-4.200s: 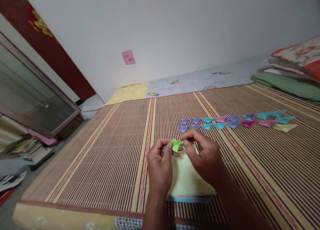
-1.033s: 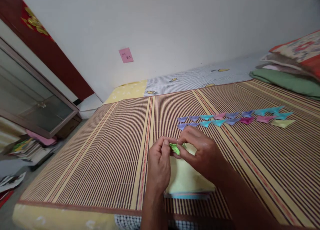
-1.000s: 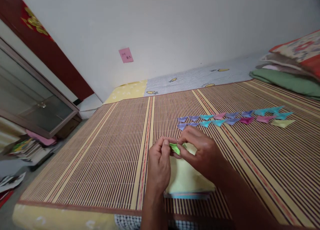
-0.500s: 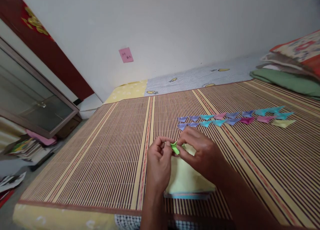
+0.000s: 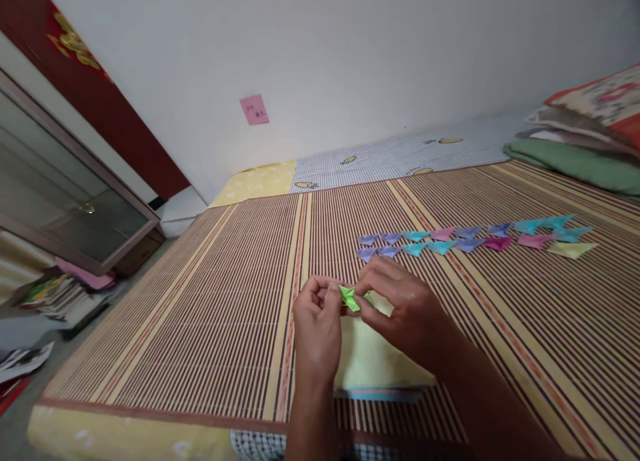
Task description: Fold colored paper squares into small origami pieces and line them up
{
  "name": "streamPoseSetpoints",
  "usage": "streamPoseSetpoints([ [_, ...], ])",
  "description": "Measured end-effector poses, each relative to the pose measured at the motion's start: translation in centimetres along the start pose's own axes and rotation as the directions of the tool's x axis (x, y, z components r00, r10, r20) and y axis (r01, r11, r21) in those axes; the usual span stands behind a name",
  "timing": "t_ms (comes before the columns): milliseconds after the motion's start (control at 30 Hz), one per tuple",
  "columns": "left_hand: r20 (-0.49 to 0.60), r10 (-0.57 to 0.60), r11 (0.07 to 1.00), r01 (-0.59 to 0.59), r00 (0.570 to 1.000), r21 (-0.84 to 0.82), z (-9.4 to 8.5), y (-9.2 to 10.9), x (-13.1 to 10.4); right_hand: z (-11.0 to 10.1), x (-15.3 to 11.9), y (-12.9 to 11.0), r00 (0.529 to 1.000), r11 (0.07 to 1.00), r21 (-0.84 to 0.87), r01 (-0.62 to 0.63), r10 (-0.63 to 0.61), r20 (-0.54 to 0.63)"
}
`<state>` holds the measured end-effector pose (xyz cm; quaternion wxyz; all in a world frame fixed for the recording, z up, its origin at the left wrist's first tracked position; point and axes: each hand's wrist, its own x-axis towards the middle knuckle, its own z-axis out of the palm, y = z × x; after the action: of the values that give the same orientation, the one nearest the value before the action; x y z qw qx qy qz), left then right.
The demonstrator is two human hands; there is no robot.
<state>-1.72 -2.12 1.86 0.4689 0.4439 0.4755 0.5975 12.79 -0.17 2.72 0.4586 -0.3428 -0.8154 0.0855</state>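
A small green folded paper piece (image 5: 349,297) is sitting pinched between both hands, held just above the striped bamboo mat (image 5: 210,314), near the middle of the mat's near edge. The left hand (image 5: 316,327) is gripping the piece's left end between thumb and curled fingertips, the other fingers tucked into the palm. The right hand (image 5: 403,311) is grasping the right end, its thumb and forefinger closing on the fold, with the knuckles arching over the paper and hiding part of it.

Directly under the hands, a stack of pale yellow paper sheets (image 5: 373,364) is lying flat on the mat, reaching toward the near edge; a thin blue sheet edge (image 5: 380,395) is showing beneath its near side.

Further out, toward the mat's right side, folded paper triangles (image 5: 470,237) are lying in two rows, purple, teal, pink and one pale yellow at the right end, well apart from the hands.

Beyond the mat's far edge, a checked bedsheet (image 5: 400,161) is running along the white wall (image 5: 350,54), which is carrying a pink sticky note (image 5: 254,109). At the far right corner, folded bedding and a patterned pillow (image 5: 585,127) are piled. Off the left edge, a glass-fronted cabinet (image 5: 60,194) is standing with books and papers (image 5: 55,297) on the floor beside it.
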Motion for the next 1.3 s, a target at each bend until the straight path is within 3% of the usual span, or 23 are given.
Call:
streamPoseSetpoints([
  [167,0.064,-0.009,0.999,0.006,0.998,0.043,0.21,0.44,-0.27,-0.05,-0.09,0.14,1.0,1.0,-0.02,0.008,-0.008,0.0],
  [367,-0.046,-0.038,0.999,0.038,0.998,0.005,0.18,0.48,-0.09,0.22,-0.14,-0.21,1.0,1.0,0.014,0.014,-0.014,0.016],
  [567,-0.073,-0.015,0.999,0.017,0.997,0.029,0.44,0.0,-0.31,0.4,-0.17,-0.09,0.999,0.999,-0.034,0.03,-0.03,0.012],
  [733,0.002,0.046,0.998,-0.046,0.999,0.046,0.68,0.3,-0.52,0.26,-0.27,-0.05,1.0,0.998,-0.061,-0.026,0.027,0.016],
  [933,0.102,0.003,0.999,-0.007,0.995,0.039,0.32,0.82,-0.5,0.14,-0.26,-0.25,0.999,0.999,-0.036,-0.027,0.028,0.033],
  [1167,0.108,-0.005,0.998,-0.001,0.994,0.055,0.4,0.16,-0.49,0.26,-0.34,0.31,0.998,0.999,-0.023,-0.045,0.046,0.032],
  [1300,0.154,0.057,0.991,-0.075,0.986,0.114,0.1,0.33,-0.55,0.24,-0.24,0.72,0.999,0.998,0.035,-0.053,0.053,0.014],
])
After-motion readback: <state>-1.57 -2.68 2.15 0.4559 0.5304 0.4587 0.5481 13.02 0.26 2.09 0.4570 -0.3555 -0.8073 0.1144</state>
